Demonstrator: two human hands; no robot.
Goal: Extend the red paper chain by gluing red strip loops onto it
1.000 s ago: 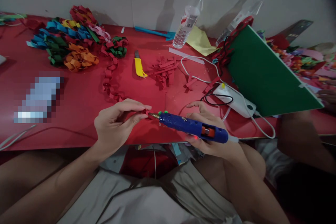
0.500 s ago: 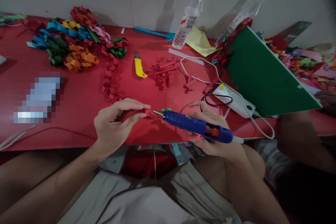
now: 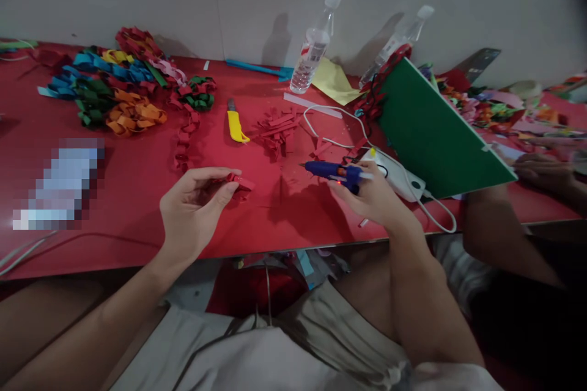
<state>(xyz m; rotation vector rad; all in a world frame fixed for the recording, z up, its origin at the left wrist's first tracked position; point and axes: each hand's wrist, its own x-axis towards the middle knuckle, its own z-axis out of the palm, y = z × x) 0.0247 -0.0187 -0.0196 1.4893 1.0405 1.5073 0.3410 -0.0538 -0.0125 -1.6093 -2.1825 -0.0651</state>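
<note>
My left hand (image 3: 195,204) pinches a red paper strip (image 3: 245,183) between thumb and fingers, at the near end of a red paper chain (image 3: 184,140). My right hand (image 3: 373,198) is wrapped round a blue glue gun (image 3: 332,172), whose red light glows and whose nozzle points left, apart from the strip. Loose red paper strips (image 3: 277,128) lie in a heap beyond both hands. Left of the heap rests a yellow utility knife (image 3: 236,127).
Behind stand two water bottles (image 3: 312,55) (image 3: 394,46). A green board (image 3: 440,134) leans at right beside a white power strip (image 3: 403,180) with cords. Coloured paper chains (image 3: 132,113) are heaped back left, a blurred-out phone (image 3: 64,180) nearer. Another person's hand (image 3: 541,168) is far right.
My right hand has drawn the glue gun away from the paper, up and to the right, turning it smaller in view. My left hand keeps the red strip. The view has shifted slightly.
</note>
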